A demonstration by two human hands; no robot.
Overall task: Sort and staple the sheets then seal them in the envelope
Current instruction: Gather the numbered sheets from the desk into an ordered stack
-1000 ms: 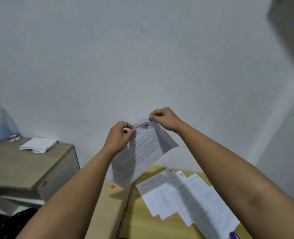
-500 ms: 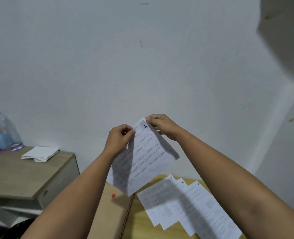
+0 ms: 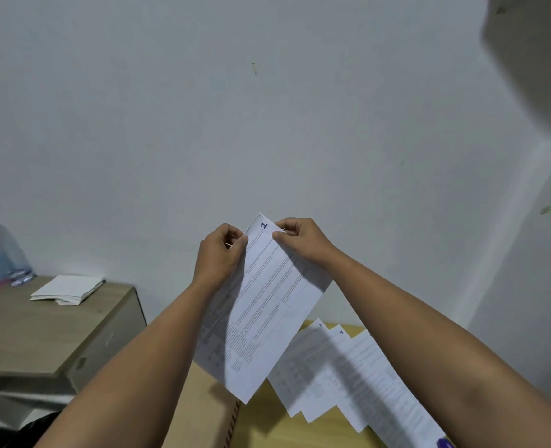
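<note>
You hold the sheet marked 1 (image 3: 267,305) up before the wall. Your left hand (image 3: 217,257) pinches its top edge at ten o'clock; your right hand (image 3: 303,242) pinches the top corner at one o'clock. Its long axis hangs diagonally, from twelve o'clock down toward six. The fanned sheets (image 3: 342,373) lie on the desk (image 3: 264,421) at five o'clock, nearer your right hand.

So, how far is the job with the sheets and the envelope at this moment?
Sorting is under way. Both hands, left hand and right hand, pinch the top of the held sheets, page 1 in front and another sheet behind it. The fanned sheets, marked 3 and 4, lie on the desk. Left: join these, staple, then seal in the brown envelope. No stapler is visible.
</note>
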